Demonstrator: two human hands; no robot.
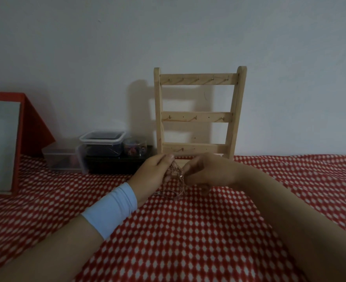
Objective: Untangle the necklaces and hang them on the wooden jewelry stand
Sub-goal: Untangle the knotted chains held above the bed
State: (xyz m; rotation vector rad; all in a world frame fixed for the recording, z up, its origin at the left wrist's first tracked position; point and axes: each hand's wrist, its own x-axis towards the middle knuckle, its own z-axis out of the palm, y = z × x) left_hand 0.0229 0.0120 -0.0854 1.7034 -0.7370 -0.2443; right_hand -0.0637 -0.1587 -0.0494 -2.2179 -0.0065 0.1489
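A tangled bunch of thin pinkish-gold necklaces (176, 176) hangs between my two hands, its lower loops resting on the red dotted cloth (188, 231). My left hand (153, 174), with a pale blue wristband, pinches the chains at the top. My right hand (206, 171) pinches the same bunch from the right side. Just behind my hands the wooden jewelry stand (198, 115) leans against the wall, with three crossbars carrying small hooks. No necklace hangs on it.
Left of the stand sit stacked clear plastic boxes (102, 142), a small round jar of coloured bits (134, 147) and a black tray (117, 163). A red-framed mirror (3, 143) stands at the far left. A white wall is behind.
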